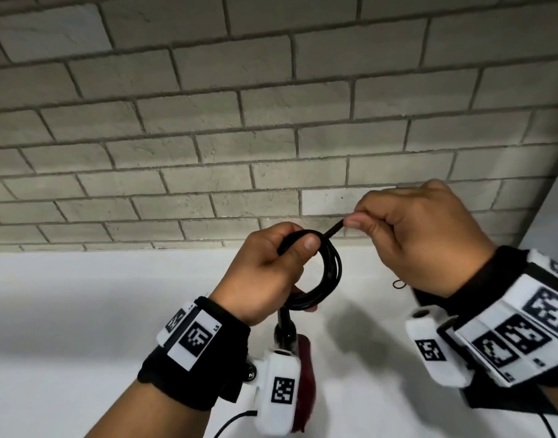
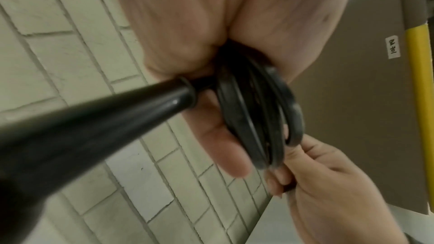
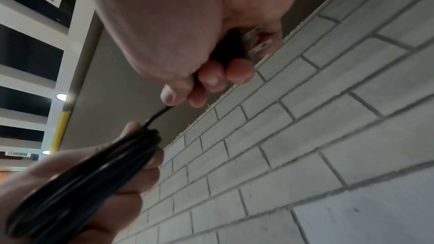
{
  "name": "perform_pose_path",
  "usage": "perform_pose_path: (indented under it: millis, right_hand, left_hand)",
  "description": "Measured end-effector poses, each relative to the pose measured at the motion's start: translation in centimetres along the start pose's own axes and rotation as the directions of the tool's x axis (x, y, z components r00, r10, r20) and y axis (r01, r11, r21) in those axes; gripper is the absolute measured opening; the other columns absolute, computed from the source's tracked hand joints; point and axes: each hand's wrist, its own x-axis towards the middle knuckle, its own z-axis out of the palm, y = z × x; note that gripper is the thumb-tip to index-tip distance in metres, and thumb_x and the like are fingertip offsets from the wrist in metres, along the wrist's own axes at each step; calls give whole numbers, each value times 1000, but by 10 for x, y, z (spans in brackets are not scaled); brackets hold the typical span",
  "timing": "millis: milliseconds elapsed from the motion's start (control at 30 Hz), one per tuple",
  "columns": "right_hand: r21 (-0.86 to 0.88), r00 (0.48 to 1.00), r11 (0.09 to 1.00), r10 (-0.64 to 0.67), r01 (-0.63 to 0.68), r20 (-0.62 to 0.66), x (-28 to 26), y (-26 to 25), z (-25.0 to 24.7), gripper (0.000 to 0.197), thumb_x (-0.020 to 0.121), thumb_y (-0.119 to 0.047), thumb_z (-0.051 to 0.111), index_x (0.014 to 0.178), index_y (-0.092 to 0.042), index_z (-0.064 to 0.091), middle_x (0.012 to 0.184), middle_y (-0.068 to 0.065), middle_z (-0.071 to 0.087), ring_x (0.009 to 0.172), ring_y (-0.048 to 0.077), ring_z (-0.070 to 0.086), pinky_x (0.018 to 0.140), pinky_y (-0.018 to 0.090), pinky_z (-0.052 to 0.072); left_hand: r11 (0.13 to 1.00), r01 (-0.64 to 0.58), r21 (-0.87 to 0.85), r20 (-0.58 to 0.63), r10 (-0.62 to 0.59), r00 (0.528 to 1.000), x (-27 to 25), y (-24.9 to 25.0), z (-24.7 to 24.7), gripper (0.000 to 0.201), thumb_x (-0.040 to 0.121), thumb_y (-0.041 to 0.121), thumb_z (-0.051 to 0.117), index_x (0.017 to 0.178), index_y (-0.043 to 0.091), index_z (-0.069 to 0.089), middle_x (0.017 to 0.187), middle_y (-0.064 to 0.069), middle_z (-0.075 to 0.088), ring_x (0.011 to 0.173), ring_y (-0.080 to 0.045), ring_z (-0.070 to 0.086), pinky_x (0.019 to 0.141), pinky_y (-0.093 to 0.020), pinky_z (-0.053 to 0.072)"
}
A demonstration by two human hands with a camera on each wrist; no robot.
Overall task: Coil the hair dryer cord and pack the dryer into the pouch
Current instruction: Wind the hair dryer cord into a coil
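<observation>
My left hand [image 1: 290, 257] grips a coil of black cord [image 1: 326, 273] made of several loops, thumb pressed on top. The coil [image 2: 253, 118] fills my left palm in the left wrist view. Below that hand hangs the hair dryer, its black handle [image 1: 285, 330] and red body [image 1: 306, 374] partly hidden by the wrist camera. My right hand [image 1: 358, 219] pinches the last short stretch of cord [image 3: 157, 116] just right of the coil. The plug [image 3: 256, 44], metal prongs showing, is curled in my right palm. A dark object [image 1: 508, 403] under my right wrist may be the pouch.
A white table [image 1: 81, 311] runs below both hands and meets a grey brick wall [image 1: 208, 121] close behind. A small black string loop [image 1: 398, 284] lies on the table near my right wrist. A thin cable [image 1: 233, 422] trails from the left wrist camera.
</observation>
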Motion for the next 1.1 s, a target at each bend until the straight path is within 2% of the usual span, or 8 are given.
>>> perform_pose_path:
  millis: [133,267,333,467,600,800,967,1100]
  right_hand:
    - [179,995,981,58,-72,81,-13,11,20,36,92,-39,44,79,-14,68,76,-1,62,72,23,59,66,32,46]
    - [256,960,934,203,-248,192,-22,-5,38,26,90,-22,56,76,-36,73,89,-3,60,86,18,54,72,19,39]
    - [561,890,692,355,-455,285,-20,-16,38,40,94,-14,55,62,-33,69,63,-9,64,62,6,58,59,12,41]
    - [862,772,6,448,-507,451,-20,-28,38,27,97,1,47,86,0,72,81,19,70,76,29,64,81,50,57]
    - [832,732,-318,400,-454,552,-20,-34,34,17,82,5,50,94,7,62,84,23,65,76,33,62,78,49,52]
    - [806,707,-309,386,-505,592,-21,-45,37,58,67,-16,73,111,18,56,87,22,65,74,32,59,63,43,45]
    - [691,618,-324,309,-646,723,-17,-51,25,19,66,-30,64,79,-16,67,62,1,65,56,12,54,61,31,29]
    - [612,526,-229,343,-757,779,-13,-57,29,22,75,-24,61,91,-12,71,74,3,61,69,16,51,76,40,34]
  left_hand:
    - [1000,0,8,4,0,1000,-1,4,6,31,97,23,54,68,30,62,56,3,24,40,-9,28,53,-57,57]
    - [1000,-3,-27,-33,2,999,-2,5,21,30,98,25,52,70,31,62,53,5,28,39,-7,32,53,-54,58]
    - [1000,-9,-22,-71,7,997,-1,6,25,20,98,25,50,82,21,61,47,13,37,37,-4,38,54,-53,58]
    - [996,-33,85,-152,46,987,2,6,23,19,98,30,48,93,15,58,53,20,56,45,-2,55,50,-50,59]
    - [968,-54,246,-185,102,977,5,0,19,27,96,41,48,93,16,59,76,2,60,54,-12,64,41,-41,56]
    - [969,-51,243,-168,94,981,4,-6,22,30,96,43,48,87,17,59,69,6,64,55,-16,64,40,-39,54]
    - [998,-58,-3,-197,56,979,7,-6,26,32,97,39,50,85,11,61,62,-5,56,52,-22,52,42,-32,45]
    - [921,-169,352,-305,283,909,13,-8,27,32,95,43,50,84,15,59,62,5,61,56,-13,59,54,-31,49]
